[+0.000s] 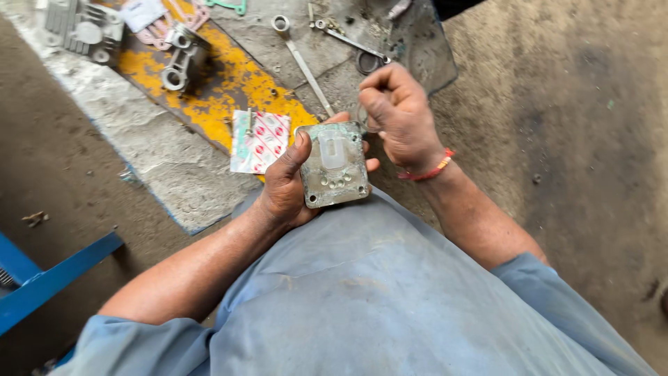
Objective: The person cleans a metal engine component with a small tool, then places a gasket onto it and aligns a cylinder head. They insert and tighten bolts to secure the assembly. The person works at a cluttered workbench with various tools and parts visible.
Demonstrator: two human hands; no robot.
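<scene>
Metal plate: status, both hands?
Left hand grips metal plate over lap. Right hand pinched shut just above it, contents hidden. Wrenches on ground beyond, nothing blocking.

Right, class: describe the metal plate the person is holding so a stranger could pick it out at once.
Start at the grey-blue clothed lap filling the lower picture. Just above it the left hand grips a squarish metal plate. Unlike the parts lying on the floor, it is held up, with corner holes, a pale raised slot and small holes.
</scene>
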